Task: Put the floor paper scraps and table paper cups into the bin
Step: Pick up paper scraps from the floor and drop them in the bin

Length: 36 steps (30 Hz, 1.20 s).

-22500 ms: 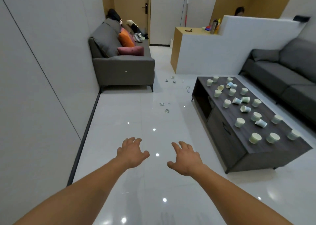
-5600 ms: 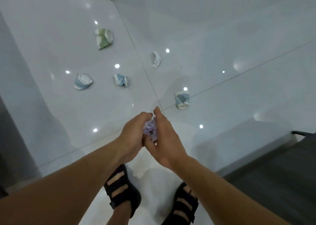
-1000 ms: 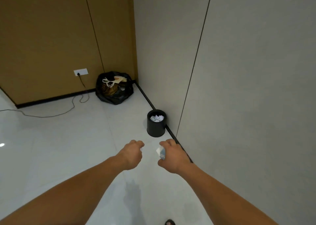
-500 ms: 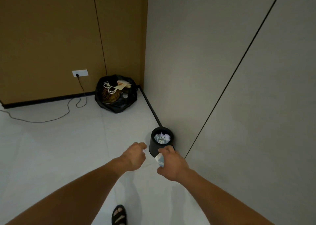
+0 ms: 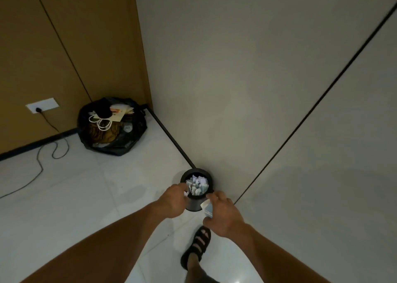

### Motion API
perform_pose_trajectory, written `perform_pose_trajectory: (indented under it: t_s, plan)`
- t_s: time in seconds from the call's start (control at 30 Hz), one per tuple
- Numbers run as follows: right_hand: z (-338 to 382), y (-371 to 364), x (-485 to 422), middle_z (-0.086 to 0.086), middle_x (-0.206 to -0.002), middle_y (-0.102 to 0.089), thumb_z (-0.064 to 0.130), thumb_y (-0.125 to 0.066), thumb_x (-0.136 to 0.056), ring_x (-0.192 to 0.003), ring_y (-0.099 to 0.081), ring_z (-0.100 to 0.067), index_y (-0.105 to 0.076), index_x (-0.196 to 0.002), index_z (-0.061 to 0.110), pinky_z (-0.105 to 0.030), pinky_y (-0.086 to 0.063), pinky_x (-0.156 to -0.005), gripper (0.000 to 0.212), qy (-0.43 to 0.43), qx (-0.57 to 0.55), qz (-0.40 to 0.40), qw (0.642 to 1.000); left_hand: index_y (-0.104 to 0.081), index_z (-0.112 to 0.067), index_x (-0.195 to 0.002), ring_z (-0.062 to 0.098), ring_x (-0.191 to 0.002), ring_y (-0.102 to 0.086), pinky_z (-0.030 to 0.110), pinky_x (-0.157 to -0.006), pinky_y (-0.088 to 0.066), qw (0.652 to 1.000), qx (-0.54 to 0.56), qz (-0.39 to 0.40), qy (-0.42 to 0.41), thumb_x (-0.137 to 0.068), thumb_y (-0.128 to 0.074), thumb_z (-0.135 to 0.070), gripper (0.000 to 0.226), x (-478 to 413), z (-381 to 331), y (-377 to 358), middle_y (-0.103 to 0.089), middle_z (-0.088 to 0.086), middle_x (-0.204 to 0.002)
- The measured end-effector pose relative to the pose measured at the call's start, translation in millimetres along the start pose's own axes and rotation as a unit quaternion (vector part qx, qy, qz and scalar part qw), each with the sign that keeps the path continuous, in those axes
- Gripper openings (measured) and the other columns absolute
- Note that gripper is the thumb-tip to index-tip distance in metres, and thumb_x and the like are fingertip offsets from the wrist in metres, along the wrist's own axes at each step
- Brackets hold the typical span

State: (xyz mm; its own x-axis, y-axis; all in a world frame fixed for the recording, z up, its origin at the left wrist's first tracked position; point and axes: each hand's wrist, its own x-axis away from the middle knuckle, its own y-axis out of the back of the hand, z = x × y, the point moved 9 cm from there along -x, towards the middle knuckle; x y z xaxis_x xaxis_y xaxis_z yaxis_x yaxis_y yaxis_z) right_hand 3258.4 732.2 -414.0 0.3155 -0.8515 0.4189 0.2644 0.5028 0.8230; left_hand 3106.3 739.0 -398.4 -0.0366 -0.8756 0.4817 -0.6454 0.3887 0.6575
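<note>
Two grips hover at the floor's edge by the wall. The right grip (image 5: pixel 223 214) pinches a white-and-blue paper scrap (image 5: pixel 207 210) just short of the black bin (image 5: pixel 196 205). The left grip (image 5: pixel 174 201) is curled tight, and I cannot tell what it holds. Half a second ago the bin stood ahead of them. Now it sits right beneath, heaped with crumpled pale paper, so the drop looks imminent.
</note>
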Motion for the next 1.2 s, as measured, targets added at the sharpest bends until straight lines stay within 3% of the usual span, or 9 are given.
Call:
perform_pose_trajectory:
  t_s: [0.2,0.37,0.5,0.63,0.8,0.9,1.0,1.07,1.2]
  plan:
    - [-23.5,-2.7,-105.0,-0.001,-0.147,-0.03,0.035,-0.064,-0.08,-0.125,-0.04,-0.025,-0.028,-0.148,0.025,-0.034,-0.043,-0.101,0.078,-0.017,-0.055,0.041,0.998,-0.044,-0.009,-0.136,0.026,-0.123,-0.048,0.03,-0.104,-0.039,0.998,0.001,0.045,0.037,-0.096,-0.049,-0.016,0.041,-101.9,8.5,9.3,-0.049,0.015,-0.136]
    - [-57.3,-13.8,-184.5,-0.002,-0.147,-0.032,0.034,-0.065,-0.083,-0.124,-0.043,-0.023,-0.025,-0.149,0.023,-0.03,-0.043,-0.101,0.077,-0.053,-0.075,0.068,0.993,-0.052,-0.004,-0.126,0.03,-0.116,-0.052,0.026,-0.094,-0.041,0.998,-0.003,0.051,0.048,-0.095,-0.049,-0.014,0.033,-201.8,17.5,12.7,-0.054,0.018,-0.125]
    - [-94.6,-32.3,-254.9,-0.001,-0.142,-0.034,0.03,-0.067,-0.083,-0.118,-0.045,-0.022,-0.03,-0.144,0.023,-0.025,-0.042,-0.091,0.072,-0.09,-0.095,0.057,0.99,-0.049,-0.007,-0.128,0.025,-0.113,-0.054,0.012,-0.077,-0.03,0.995,-0.004,0.079,0.053,-0.095,-0.048,-0.019,0.035,-281.9,38.9,-20.1,-0.057,0.012,-0.125]
    - [-121.2,-83.9,-322.1,0.0,-0.141,-0.037,0.028,-0.066,-0.083,-0.114,-0.048,-0.019,-0.033,-0.142,0.024,-0.02,-0.04,-0.085,0.068,-0.114,-0.103,0.049,0.987,-0.048,-0.011,-0.131,0.024,-0.115,-0.055,0.019,-0.081,-0.035,0.989,0.015,0.099,0.106,-0.094,-0.05,-0.02,0.039,-352.2,88.4,-67.5,-0.057,0.01,-0.127]
    - [-155.2,-161.6,-382.9,-0.003,-0.139,-0.036,0.029,-0.066,-0.083,-0.117,-0.049,-0.025,-0.031,-0.141,0.023,-0.033,-0.049,-0.094,0.068,-0.176,-0.159,0.044,0.971,-0.05,-0.008,-0.124,0.025,-0.104,-0.058,0.026,-0.078,-0.041,0.986,0.003,0.139,0.089,-0.094,-0.05,-0.02,0.032,-430.7,143.4,-129.1,-0.059,0.011,-0.118]
    - [-170.1,-196.2,-409.6,-0.006,-0.141,-0.035,0.027,-0.065,-0.083,-0.121,-0.049,-0.029,-0.03,-0.143,0.021,-0.041,-0.05,-0.097,0.069,-0.202,-0.178,0.041,0.962,-0.041,-0.009,-0.137,0.028,-0.117,-0.053,0.025,-0.083,-0.038,0.985,0.021,0.154,0.073,-0.094,-0.054,-0.021,0.047,-460.3,166.0,-154.4,-0.054,0.01,-0.129]
    - [-176.9,-218.0,-430.1,-0.006,-0.148,-0.029,0.034,-0.067,-0.086,-0.129,-0.044,-0.029,-0.025,-0.148,0.02,-0.043,-0.048,-0.101,0.076,-0.213,-0.201,0.032,0.956,-0.049,-0.014,-0.127,0.019,-0.109,-0.057,0.019,-0.08,-0.042,0.984,0.055,0.161,0.049,-0.094,-0.054,-0.022,0.035,-478.6,181.8,-167.0,-0.057,-0.005,-0.117]
    - [-178.2,-225.6,-437.3,-0.006,-0.151,-0.027,0.038,-0.067,-0.087,-0.132,-0.041,-0.029,-0.023,-0.149,0.02,-0.044,-0.047,-0.103,0.078,-0.221,-0.208,0.02,0.953,-0.051,-0.018,-0.124,0.016,-0.103,-0.057,0.02,-0.079,-0.041,0.979,0.066,0.189,0.046,-0.097,-0.048,-0.027,0.028,-483.3,192.5,-173.9,-0.059,-0.002,-0.111]
    - [-173.6,-229.7,-423.5,-0.005,-0.15,-0.029,0.035,-0.063,-0.089,-0.131,-0.041,-0.028,-0.025,-0.149,0.02,-0.043,-0.045,-0.103,0.073,-0.247,-0.208,0.028,0.946,-0.054,-0.012,-0.113,0.024,-0.095,-0.053,0.029,-0.075,-0.041,0.973,0.035,0.213,0.084,-0.097,-0.045,-0.03,0.025,-471.9,217.5,-168.3,-0.052,0.001,-0.1]
